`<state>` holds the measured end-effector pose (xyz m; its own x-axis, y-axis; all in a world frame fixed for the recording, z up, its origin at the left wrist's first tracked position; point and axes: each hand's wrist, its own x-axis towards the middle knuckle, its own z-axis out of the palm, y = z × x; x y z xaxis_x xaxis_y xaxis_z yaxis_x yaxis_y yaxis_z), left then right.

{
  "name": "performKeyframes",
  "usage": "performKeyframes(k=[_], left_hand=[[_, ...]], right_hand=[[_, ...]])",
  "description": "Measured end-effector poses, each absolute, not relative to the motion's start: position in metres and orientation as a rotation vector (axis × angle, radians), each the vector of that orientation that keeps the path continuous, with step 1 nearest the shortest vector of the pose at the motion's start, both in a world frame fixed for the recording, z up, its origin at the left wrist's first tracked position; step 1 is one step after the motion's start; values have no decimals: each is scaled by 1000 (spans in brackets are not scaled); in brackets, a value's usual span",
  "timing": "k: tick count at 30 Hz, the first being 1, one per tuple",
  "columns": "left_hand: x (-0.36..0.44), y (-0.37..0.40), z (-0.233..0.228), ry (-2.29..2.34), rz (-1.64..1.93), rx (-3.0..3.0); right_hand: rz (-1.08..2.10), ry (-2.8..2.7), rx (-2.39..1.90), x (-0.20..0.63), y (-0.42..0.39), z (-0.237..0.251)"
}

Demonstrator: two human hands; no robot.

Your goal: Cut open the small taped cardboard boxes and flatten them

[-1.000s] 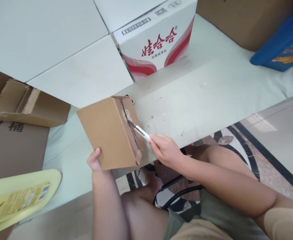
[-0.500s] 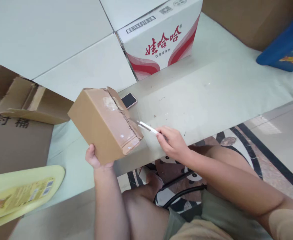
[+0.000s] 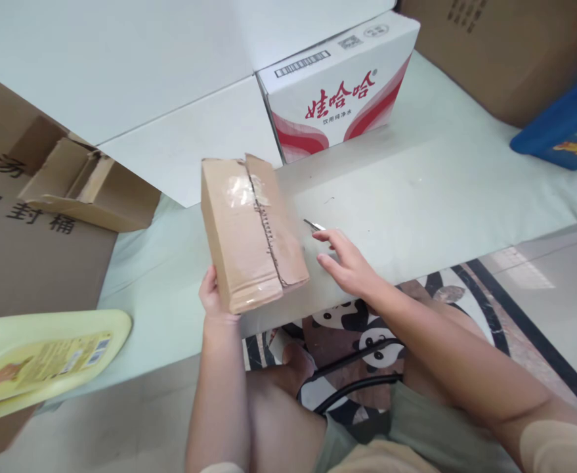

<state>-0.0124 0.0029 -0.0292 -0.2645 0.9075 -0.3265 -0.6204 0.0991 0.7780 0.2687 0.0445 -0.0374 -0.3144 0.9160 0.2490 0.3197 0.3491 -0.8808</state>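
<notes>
- On my feed the left hand has the cardboard box gripped by its lower left edge, thumb against the side; most of its fingers are hidden behind.
- That cardboard box sits at the centre of the frame, tilted, its seamed face turned towards my view — a dark, ragged line runs down the seam, with glossy tape near the top.
- I see the right hand just right of centre, thumb and fingers spread apart, over the bench.
- The cutter, dark blade and white handle, lies right at those fingertips — I cannot tell whether they touch it.
- Top centre, I have a white box with red lettering beside a plain white box.
- A small open carton stands at the left.
- A pale yellow bottle fills the lower left of my frame; a blue container leans in at the upper right.
</notes>
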Motion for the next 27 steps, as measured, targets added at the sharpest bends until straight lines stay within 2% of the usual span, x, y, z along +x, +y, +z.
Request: performKeyframes(k=[4, 7, 14, 20, 27], left_hand=[[2, 7, -31, 1268, 1440, 374], [16, 9, -31, 1346, 1453, 498], [39, -4, -4, 1027, 1565, 869], [46, -8, 30, 1190, 1669, 1118], [33, -2, 11, 1346, 1752, 1115]], right_hand=[[1259, -1712, -758, 263, 34, -30], [1328, -1687, -720, 262, 33, -31], [1221, -1758, -792, 264, 32, -32], [1150, -1829, -821, 259, 30, -30], [1122, -1799, -913, 253, 30, -36]])
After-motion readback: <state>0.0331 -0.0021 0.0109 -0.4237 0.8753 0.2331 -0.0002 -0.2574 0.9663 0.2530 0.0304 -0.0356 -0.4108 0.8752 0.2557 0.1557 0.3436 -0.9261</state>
